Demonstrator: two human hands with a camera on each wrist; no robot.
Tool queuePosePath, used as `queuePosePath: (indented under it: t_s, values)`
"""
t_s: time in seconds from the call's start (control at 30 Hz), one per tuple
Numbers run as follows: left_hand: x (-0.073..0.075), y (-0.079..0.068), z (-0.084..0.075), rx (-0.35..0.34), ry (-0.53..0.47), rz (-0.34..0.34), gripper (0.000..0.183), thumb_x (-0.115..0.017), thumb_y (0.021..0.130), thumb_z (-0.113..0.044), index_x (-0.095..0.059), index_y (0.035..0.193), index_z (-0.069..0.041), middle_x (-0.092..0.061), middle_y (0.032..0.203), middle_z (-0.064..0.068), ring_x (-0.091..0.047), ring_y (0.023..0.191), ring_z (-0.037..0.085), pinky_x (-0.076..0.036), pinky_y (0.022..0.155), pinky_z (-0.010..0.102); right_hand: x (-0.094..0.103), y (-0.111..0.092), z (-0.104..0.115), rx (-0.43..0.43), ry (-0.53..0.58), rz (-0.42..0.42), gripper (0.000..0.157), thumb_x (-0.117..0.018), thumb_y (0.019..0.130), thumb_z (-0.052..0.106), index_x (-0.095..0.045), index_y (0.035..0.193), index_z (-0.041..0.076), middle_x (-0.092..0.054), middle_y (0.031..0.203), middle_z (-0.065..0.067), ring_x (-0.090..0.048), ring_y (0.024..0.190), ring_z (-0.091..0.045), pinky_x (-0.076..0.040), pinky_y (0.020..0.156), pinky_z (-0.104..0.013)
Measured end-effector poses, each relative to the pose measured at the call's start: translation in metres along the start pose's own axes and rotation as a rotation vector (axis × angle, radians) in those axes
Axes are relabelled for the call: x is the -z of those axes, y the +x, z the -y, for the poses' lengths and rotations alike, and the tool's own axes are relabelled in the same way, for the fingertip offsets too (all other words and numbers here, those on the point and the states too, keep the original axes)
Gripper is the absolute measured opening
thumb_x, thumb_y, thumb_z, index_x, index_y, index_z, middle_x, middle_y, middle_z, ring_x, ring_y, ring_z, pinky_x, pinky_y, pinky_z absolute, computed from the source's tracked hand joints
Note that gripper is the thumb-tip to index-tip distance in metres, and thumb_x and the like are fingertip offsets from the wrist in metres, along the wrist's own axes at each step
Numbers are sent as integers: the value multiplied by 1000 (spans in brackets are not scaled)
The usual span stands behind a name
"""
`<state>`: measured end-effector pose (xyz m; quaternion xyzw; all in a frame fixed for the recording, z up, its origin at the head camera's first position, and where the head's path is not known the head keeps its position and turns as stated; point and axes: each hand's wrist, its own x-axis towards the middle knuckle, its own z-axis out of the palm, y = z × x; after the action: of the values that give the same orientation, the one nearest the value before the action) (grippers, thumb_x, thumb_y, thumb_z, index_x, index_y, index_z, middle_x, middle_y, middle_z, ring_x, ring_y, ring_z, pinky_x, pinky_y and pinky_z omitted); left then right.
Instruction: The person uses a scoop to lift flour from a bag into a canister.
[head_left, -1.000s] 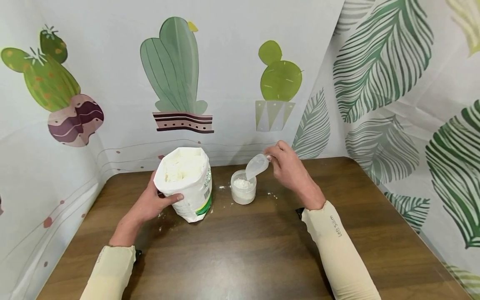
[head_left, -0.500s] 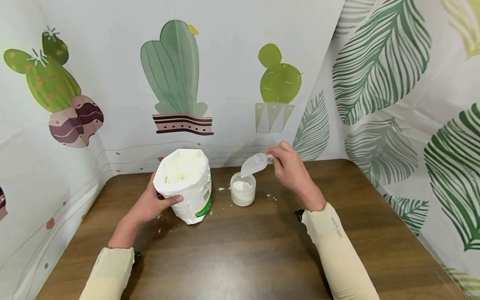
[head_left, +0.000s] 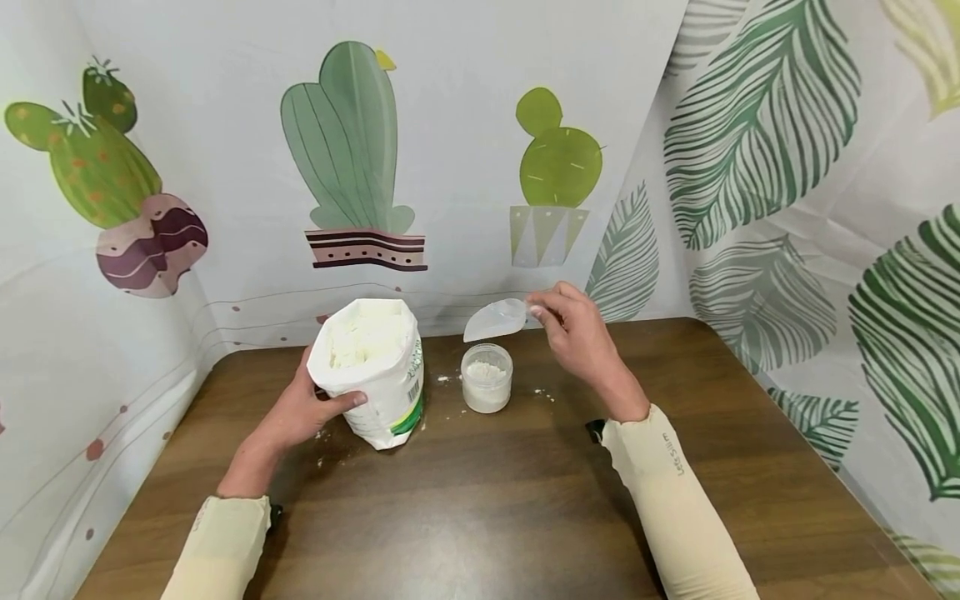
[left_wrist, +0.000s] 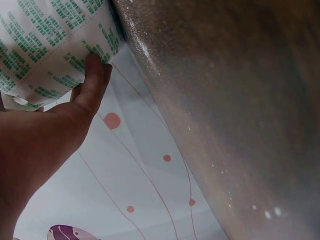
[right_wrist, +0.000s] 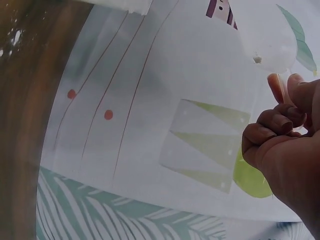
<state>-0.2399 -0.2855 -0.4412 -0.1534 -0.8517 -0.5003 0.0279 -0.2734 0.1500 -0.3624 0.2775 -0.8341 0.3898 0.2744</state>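
A white paper bag of white powder (head_left: 390, 400), its top wide open, stands on the table at the left. My left hand (head_left: 303, 408) grips its side, the thumb across the front; in the left wrist view green print covers the bag (left_wrist: 45, 45). To its right sits a round clear jar (head_left: 487, 392) partly filled with white powder. My right hand (head_left: 573, 329) pinches the handle of a translucent scoop (head_left: 497, 320), held just above and behind the jar. Only a small speck of powder shows on the scoop (right_wrist: 272, 45) in the right wrist view.
Spilled powder (head_left: 446, 377) lies between bag and jar, with more specks right of the jar. The brown wooden table (head_left: 465, 517) runs back to a wall cloth (head_left: 465, 167) printed with cacti and leaves, close behind the jar.
The scoop has risen from the jar's mouth and turned from tip-down to nearly level, shifting slightly left. The bag, the left hand and the jar stay in place.
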Motion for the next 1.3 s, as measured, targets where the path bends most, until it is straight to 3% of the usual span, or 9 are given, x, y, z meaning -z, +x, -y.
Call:
queuePosePath:
  t_s: [0.1, 0.43, 0.73, 0.97, 1.17, 1.3]
  values:
    - [-1, -1, 1, 1, -10, 0, 112, -88, 90, -18, -8, 168, -25, -38, 159, 11, -42, 142, 29, -41, 108, 34, -2, 1, 1, 7, 17, -10, 19, -71, 100, 2, -79, 117, -1, -54, 80, -6, -46, 71, -17, -39, 67, -30]
    - [-1, -3, 0, 11, -16, -4, 112, -88, 90, -17, -8, 168, -24, -40, 159, 12, -43, 140, 29, -41, 103, 22, -11, 5, 8, 33, 61, -35, 18, -73, 98, -1, -80, 114, -1, -53, 78, -6, -47, 71, -16, -40, 66, -27]
    - [-1, -2, 1, 12, -9, -4, 111, -88, 90, -19, -8, 168, -24, -35, 161, 12, -40, 144, 31, -39, 109, 37, -16, 17, 18, 37, 123, -53, 17, -74, 98, 3, -80, 114, 0, -50, 75, -4, -46, 69, -16, -38, 63, -25]
    - [-2, 0, 2, 4, -10, -8, 112, -88, 90, -17, -8, 168, -24, -37, 160, 11, -42, 141, 29, -41, 106, 31, -23, 28, 29, 21, 190, -29, 15, -73, 99, 2, -80, 112, -2, -50, 76, -5, -46, 71, -18, -38, 63, -26]
    - [-2, 0, 2, 4, -9, -9, 112, -88, 90, -17, -8, 168, -22, -36, 160, 13, -41, 143, 31, -38, 111, 43, -35, 37, 38, 30, 202, -17, 15, -72, 100, 3, -81, 111, -1, -48, 74, -4, -45, 70, -19, -37, 63, -27]
    - [-2, 1, 2, 0, -19, -7, 111, -88, 90, -16, -9, 167, -21, -35, 160, 12, -41, 142, 30, -40, 109, 34, -41, 42, 44, 55, 188, -5, 14, -73, 100, 5, -81, 111, 0, -47, 73, -3, -45, 70, -18, -37, 63, -29]
